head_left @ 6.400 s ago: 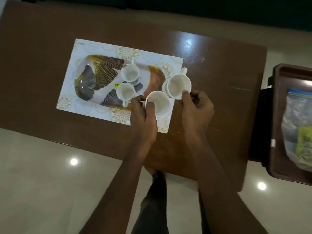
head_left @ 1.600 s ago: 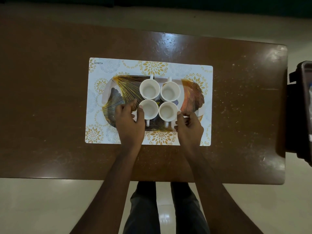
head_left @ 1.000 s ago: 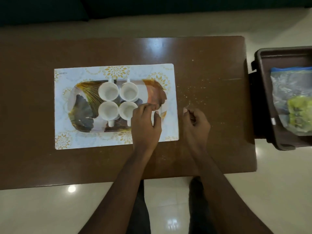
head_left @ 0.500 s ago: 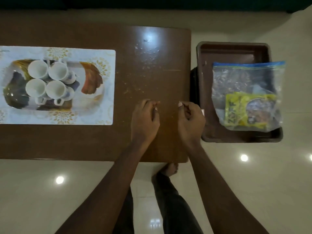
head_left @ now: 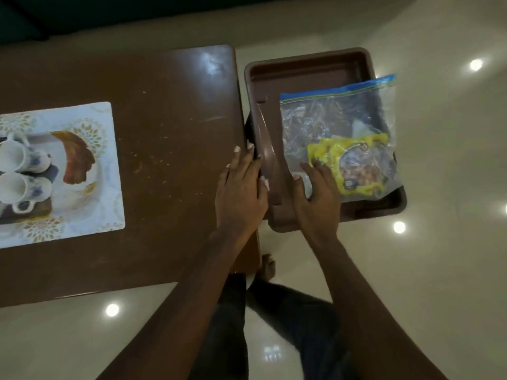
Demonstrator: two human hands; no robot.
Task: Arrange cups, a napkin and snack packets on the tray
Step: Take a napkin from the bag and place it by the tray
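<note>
Now left hand (head_left: 241, 193) and right hand (head_left: 315, 197), curled before, spread empty at the bin (head_left: 307, 54).

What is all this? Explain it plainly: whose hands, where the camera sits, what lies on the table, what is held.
There is no machine here. A person works with bare hands, and the single camera sits on their head, looking down. The left hand is open over the right edge of the brown table, next to a brown tub that stands beside the table. The right hand, fingers spread, reaches into the tub towards a clear zip bag with a yellow snack packet inside. Neither hand grips anything. At far left, a patterned tray on a placemat carries white cups, partly cut off by the edge of the picture.
</note>
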